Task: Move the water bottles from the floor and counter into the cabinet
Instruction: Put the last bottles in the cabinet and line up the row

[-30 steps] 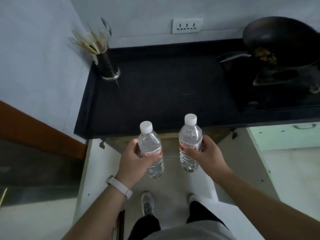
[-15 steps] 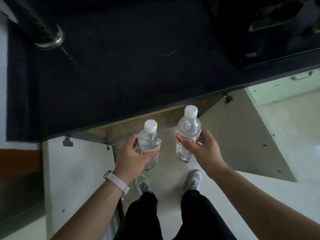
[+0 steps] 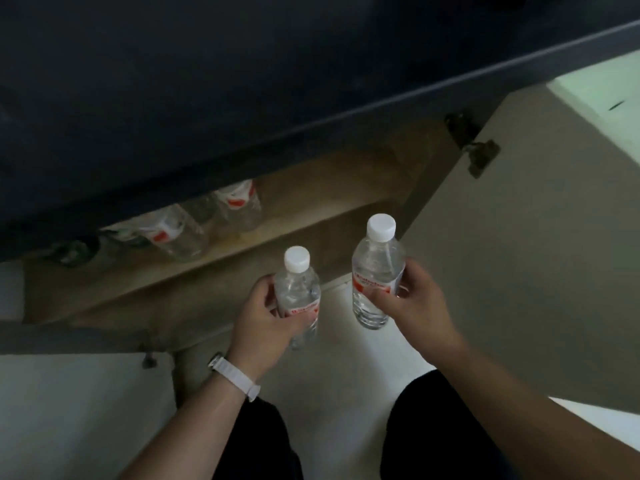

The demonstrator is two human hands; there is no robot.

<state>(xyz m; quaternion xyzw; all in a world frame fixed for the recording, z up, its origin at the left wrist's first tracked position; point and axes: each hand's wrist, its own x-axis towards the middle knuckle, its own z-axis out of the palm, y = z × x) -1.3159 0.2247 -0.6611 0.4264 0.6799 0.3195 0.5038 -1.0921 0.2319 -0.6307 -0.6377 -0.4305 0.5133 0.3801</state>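
My left hand [image 3: 265, 322] grips a clear water bottle [image 3: 299, 289] with a white cap and red label, held upright. My right hand [image 3: 414, 301] grips a second, similar bottle [image 3: 375, 271], also upright, a little higher and to the right. Both bottles hang in front of the open cabinet [image 3: 311, 216] under the counter. On the cabinet's wooden shelf stand several bottles [image 3: 239, 206], their tops hidden by the counter edge.
The dark counter [image 3: 242, 81] overhangs the cabinet and fills the top of the view. The right cabinet door [image 3: 519, 254] stands open, the left door [image 3: 69, 410] also open. My legs in dark trousers are over the pale floor [image 3: 339, 375] below.
The view has dropped lower and closer to the cabinet. The shelf and the bottles on it have come into sight. Both hands still hold their bottles, now nearer the cabinet opening.
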